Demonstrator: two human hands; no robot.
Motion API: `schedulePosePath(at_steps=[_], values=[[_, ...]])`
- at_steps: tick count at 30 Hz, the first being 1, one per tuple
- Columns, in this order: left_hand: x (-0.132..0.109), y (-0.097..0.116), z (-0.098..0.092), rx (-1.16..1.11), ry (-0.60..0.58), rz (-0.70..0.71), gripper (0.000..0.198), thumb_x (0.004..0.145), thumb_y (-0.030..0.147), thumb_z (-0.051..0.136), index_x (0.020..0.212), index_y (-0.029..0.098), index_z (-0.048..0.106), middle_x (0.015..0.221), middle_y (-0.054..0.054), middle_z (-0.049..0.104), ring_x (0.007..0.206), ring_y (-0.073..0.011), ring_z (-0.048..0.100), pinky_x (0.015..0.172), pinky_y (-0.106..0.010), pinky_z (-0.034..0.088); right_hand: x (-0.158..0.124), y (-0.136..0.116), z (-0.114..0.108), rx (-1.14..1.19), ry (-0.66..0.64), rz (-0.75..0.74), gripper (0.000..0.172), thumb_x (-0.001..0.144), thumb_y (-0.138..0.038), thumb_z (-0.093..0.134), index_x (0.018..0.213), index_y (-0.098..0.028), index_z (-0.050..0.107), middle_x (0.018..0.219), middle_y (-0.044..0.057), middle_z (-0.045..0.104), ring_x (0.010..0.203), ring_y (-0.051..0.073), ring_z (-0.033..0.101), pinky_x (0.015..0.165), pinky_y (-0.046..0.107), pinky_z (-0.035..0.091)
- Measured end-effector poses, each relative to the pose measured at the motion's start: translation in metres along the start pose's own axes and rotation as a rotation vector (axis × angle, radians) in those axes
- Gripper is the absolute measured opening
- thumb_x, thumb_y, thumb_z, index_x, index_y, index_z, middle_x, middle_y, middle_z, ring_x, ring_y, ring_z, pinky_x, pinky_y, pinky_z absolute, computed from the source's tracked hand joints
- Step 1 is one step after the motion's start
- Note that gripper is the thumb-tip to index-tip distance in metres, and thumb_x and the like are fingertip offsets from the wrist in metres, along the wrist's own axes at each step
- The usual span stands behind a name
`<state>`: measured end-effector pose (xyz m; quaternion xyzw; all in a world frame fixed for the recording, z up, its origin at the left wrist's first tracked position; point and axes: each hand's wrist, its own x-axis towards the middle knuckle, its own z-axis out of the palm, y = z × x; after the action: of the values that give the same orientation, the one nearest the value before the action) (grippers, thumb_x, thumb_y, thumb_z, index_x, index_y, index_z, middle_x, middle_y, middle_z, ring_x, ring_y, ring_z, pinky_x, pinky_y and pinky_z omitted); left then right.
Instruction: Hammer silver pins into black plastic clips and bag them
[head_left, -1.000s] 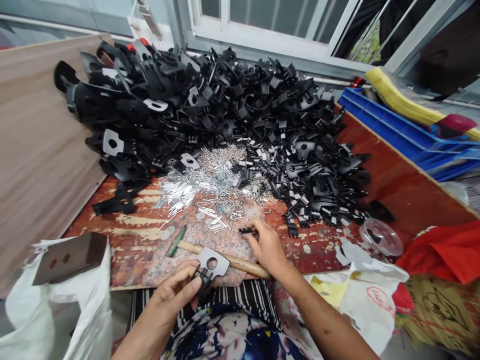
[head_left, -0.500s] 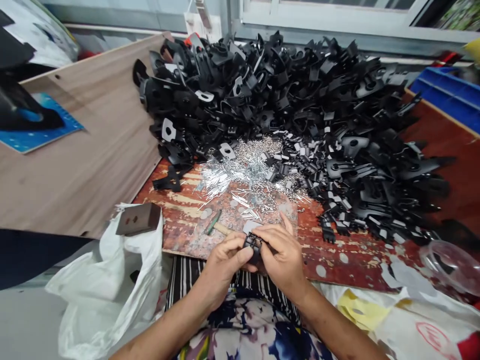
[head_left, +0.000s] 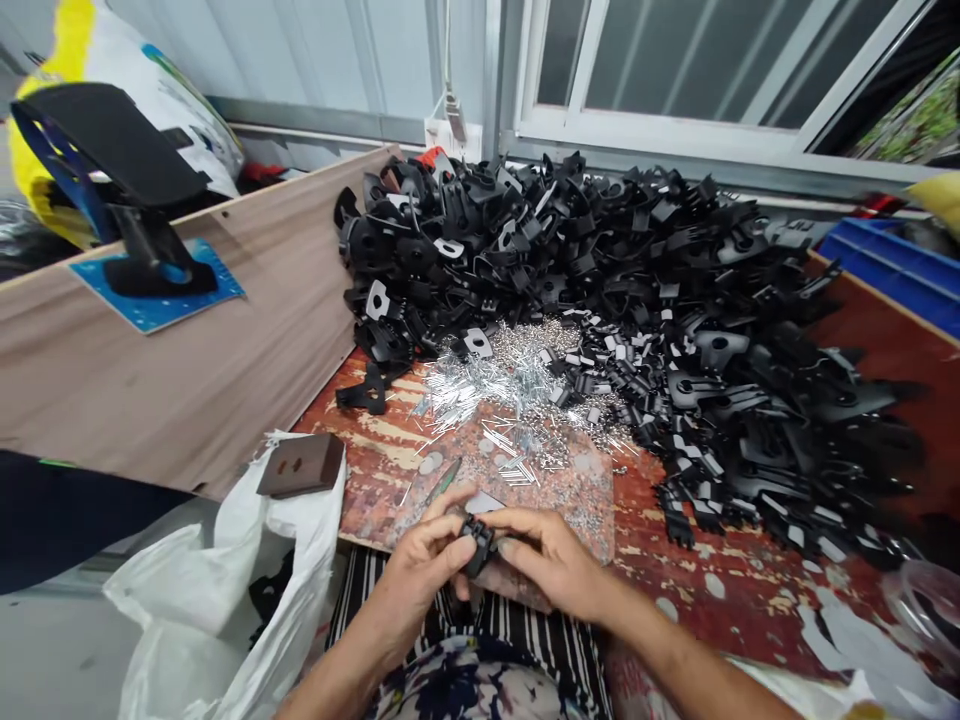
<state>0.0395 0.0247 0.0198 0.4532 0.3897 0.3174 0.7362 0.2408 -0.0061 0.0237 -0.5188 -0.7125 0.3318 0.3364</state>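
Observation:
Over the near edge of the worktable, a small black plastic clip [head_left: 478, 540] is pinched in my left hand [head_left: 429, 553], thumb on its face. My right hand [head_left: 551, 560] grips the clip from the other side with its fingertips and thumb. A light grey piece [head_left: 487, 502] shows just behind the clip; what it belongs to is unclear. Beyond my left fingers lies a hammer [head_left: 444, 480], its handle hidden by the hand. Further off are heaps of thin metal pins [head_left: 459, 390] and tiny shiny metal parts [head_left: 541, 345].
A large pile of black plastic parts [head_left: 570, 240] fills the table's back and right. A wooden board [head_left: 285, 290] slopes at left, carrying a black stand [head_left: 150, 240]. A white sack [head_left: 300, 560] with a brown block [head_left: 301, 466] hangs front left. A blue crate [head_left: 892, 270] stands right.
The view has tilted upward, showing more wall and window. Both hands still hold the black clip, now turned a little; my left hand covers the hammer's handle.

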Motion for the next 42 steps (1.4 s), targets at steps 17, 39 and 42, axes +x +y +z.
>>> schedulePosePath(at_steps=[17,39,42], values=[[-0.017,0.009,-0.020,0.089,0.094,0.003,0.025,0.079,0.045,0.076,0.079,0.020,0.074,0.075,-0.003,0.060,0.064,-0.0177,0.052,0.063,-0.029,0.044,0.108,0.055,-0.063,-0.365,0.147,0.059,0.010,0.092,-0.019,0.056,0.087,-0.019,0.065,0.081,0.002,0.067,0.075,0.015,0.059,0.074,0.029,0.046],[-0.006,0.016,-0.020,0.925,0.148,0.495,0.031,0.089,0.027,0.061,0.060,0.020,0.052,0.063,0.000,0.050,0.065,-0.0184,0.047,0.065,-0.032,0.033,0.096,0.005,-0.032,-0.485,-0.252,0.119,0.020,0.096,-0.016,0.047,0.104,-0.020,0.066,0.099,0.005,0.071,0.089,0.015,0.065,0.078,0.026,0.048],[-0.002,0.011,-0.029,0.686,0.178,0.357,0.030,0.087,0.031,0.060,0.061,0.019,0.054,0.065,0.000,0.049,0.066,-0.0174,0.049,0.058,-0.028,0.035,0.131,0.016,-0.030,-0.676,-0.199,0.124,0.021,0.087,-0.008,0.056,0.100,-0.016,0.070,0.104,0.012,0.071,0.101,0.023,0.063,0.086,0.032,0.045]])
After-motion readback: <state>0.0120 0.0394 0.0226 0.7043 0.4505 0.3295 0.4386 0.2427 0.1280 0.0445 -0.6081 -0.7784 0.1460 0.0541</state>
